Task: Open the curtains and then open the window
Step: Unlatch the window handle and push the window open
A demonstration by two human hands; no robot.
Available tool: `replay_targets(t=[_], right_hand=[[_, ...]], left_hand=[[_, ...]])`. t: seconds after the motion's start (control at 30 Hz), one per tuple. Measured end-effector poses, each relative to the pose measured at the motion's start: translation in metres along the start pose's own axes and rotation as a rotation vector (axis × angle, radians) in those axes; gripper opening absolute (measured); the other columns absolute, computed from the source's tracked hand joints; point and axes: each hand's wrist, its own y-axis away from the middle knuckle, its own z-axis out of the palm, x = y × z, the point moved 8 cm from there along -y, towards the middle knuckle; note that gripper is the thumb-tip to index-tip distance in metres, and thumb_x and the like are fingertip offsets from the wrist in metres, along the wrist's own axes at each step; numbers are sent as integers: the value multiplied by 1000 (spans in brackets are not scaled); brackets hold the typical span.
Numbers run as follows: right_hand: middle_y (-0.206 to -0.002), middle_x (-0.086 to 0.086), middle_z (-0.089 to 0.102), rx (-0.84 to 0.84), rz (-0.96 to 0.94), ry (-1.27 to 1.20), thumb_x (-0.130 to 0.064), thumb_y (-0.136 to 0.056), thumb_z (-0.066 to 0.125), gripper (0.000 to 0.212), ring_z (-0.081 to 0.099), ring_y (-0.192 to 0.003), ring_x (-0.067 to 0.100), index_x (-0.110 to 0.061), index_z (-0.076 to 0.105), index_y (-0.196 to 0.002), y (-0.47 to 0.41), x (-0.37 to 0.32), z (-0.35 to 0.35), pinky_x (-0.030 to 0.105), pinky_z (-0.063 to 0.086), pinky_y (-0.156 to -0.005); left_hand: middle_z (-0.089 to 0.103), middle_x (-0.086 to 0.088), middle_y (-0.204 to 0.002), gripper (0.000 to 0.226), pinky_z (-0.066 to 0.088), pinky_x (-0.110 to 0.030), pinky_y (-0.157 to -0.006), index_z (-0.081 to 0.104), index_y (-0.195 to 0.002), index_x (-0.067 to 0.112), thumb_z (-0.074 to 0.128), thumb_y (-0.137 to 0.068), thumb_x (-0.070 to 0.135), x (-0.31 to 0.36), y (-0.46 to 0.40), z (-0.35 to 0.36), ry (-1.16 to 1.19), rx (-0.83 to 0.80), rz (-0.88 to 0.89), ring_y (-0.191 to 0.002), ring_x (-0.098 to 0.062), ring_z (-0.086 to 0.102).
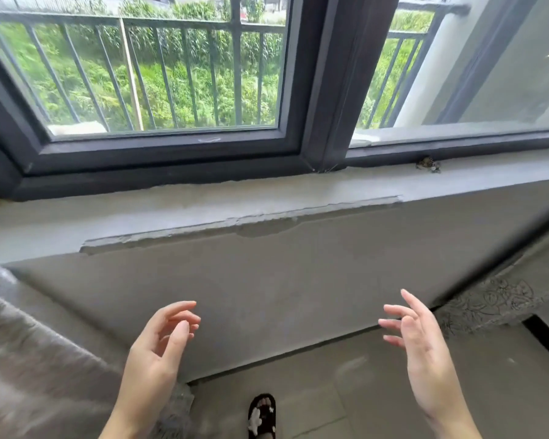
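A dark-framed window (159, 153) fills the top of the view, with a thick centre post (339, 90) between the left pane and the right pane (457, 90). Grey curtain fabric (29, 359) hangs bunched at the far left, and a sheer patterned curtain (495, 302) lies pulled aside at the right. My left hand (159, 353) and my right hand (422, 350) float low in front of the wall, palms facing each other, fingers spread and holding nothing. Both hands are well below the sill.
A rough concrete sill (267, 201) runs under the window, with a small clump of debris (428, 164) on its right part. Outside are a metal railing (171, 74) and green plants. A foot in a black slipper (262, 415) stands on the tiled floor.
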Motion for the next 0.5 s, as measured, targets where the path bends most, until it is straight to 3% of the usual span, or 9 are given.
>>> replay_targets(t=[0.27,0.4,0.5], right_hand=[[-109,-13,61,-15,-216,-13,-78,-71,43,66,63,-96,11,-39,44,-125,-140,-66,8,26,52,-81],[-111,-15,59,-104,-363,4,-72,-77,39,60,61,-100,8,-39,42,-128,-202,-122,28,24,50,-84],[-113,-13,59,-148,-532,72,-71,-81,35,52,58,-104,8,-43,44,-124,-243,-182,41,23,51,-83]], left_hand=[[68,4,-89,31,51,-14,-72,65,-94,36,50,-68,45,84,-125,38,57,-26,237,-78,-12,63],[68,2,-94,27,51,-21,-77,62,-97,36,48,-74,41,147,-174,64,7,-101,435,-84,-12,63],[67,9,-96,25,52,-21,-79,59,-100,39,46,-78,40,212,-207,85,-93,-140,601,-88,-8,64]])
